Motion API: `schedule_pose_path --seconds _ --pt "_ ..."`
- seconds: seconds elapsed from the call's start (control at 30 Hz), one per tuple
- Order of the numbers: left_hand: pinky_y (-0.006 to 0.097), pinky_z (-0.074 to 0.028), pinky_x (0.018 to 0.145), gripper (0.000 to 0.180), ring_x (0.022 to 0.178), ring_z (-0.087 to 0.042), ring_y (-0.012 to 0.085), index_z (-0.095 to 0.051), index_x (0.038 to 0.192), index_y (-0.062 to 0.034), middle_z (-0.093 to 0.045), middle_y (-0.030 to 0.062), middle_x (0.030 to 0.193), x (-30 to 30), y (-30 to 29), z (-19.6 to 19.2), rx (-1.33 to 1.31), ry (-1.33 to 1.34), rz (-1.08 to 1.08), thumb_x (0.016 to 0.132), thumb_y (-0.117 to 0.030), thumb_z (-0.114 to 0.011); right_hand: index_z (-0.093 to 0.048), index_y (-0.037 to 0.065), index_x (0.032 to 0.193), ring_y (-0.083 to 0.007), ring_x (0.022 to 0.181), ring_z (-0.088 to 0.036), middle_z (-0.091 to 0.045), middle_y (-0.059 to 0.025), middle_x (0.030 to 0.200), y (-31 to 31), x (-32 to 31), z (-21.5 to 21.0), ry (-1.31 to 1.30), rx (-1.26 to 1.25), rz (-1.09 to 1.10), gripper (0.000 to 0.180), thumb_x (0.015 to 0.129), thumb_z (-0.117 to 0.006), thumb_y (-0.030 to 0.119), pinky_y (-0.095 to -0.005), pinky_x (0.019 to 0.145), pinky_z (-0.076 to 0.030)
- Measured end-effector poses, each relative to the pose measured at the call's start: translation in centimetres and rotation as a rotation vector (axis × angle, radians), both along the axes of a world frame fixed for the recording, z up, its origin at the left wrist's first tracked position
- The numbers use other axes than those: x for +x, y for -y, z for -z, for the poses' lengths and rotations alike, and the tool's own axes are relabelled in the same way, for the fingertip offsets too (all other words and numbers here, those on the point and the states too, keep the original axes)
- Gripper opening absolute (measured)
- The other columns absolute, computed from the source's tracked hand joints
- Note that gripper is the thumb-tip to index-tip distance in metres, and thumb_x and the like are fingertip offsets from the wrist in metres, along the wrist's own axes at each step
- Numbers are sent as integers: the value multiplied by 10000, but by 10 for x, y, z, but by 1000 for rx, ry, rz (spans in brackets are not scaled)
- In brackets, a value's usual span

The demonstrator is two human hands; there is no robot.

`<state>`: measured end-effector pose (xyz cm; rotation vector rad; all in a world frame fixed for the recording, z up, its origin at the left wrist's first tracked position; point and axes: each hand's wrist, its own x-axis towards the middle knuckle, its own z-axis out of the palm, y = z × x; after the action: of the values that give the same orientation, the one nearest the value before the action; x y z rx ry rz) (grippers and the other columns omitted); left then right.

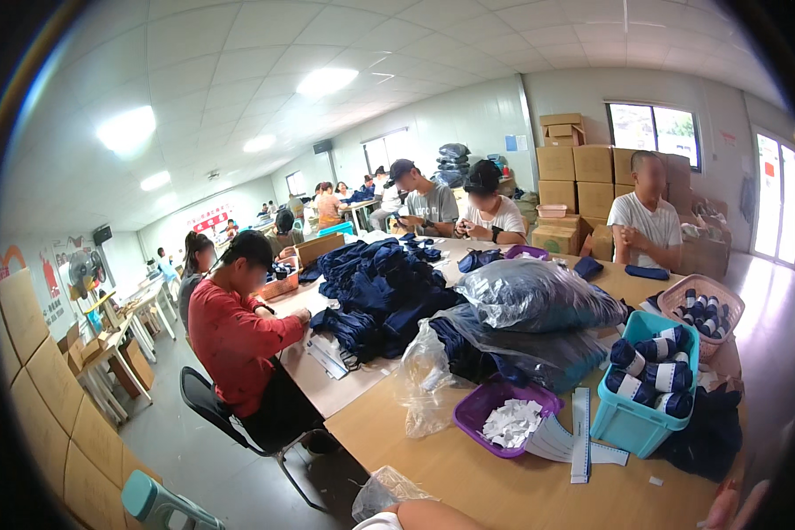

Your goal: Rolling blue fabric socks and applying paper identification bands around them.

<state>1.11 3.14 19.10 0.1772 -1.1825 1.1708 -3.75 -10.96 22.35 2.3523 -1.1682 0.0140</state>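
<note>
At the lower right rim my right hand (726, 506) shows only in part; its fingers are blurred and cut off, so I cannot tell what they hold. Skin of my left arm (428, 514) and a white sleeve show at the bottom edge; my left hand is out of view. Nearest my right hand are dark navy cloth (702, 442) and a teal basket (627, 422) of rolled navy bundles with white paper bands. To its left, a clear ruler (580, 433) lies by white paper strips. A purple basket (468, 415) holds small white paper slips.
Plastic-bagged navy goods (539, 296) and a large navy cloth pile (384, 287) cover the table middle. A pink basket (731, 311) stands far right. A person in red (234, 331) sits at left on a black chair (205, 397); several others sit around. A teal stool (163, 505) stands lower left.
</note>
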Motion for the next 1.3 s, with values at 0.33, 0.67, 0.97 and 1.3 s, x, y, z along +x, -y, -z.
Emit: schedule_pose_path --seconds 0.33,0.67,0.97,1.3 --pt "270 -349 545 149 638 -476 104 -569 868 -128 -494 -37 835 8 -16 -1 13 97 -235 959 -45 -652 -605 162 998 -278 982 -533 -557 -72 993 -141 23 15 406 -481 4 51 999 -625 209 -358 843 -450" --pt "306 -381 730 124 785 -456 168 -532 960 -60 -446 1 839 7 -52 -20 -107 37 -470 1003 -176 -535 -563 132 980 -286 1063 -508 -517 -64 993 -204 36 30 694 -1059 -21 24 1001 -572 139 -363 864 -442" --pt "341 -376 809 200 888 -486 205 -573 993 -29 -554 35 961 21 -70 -33 -133 -48 -640 1000 -217 -506 -529 108 965 -292 1129 -489 -485 -57 993 -224 52 28 1061 -1466 -82 45 1003 -530 83 -366 881 -436" --pt "341 -357 815 169 904 -461 208 -561 965 -34 -512 58 921 34 -64 -41 -279 -55 -641 1006 -191 -515 -524 124 968 -272 1147 -488 -477 -42 995 -200 64 29 920 -1770 -15 76 990 -550 56 -377 871 -433"
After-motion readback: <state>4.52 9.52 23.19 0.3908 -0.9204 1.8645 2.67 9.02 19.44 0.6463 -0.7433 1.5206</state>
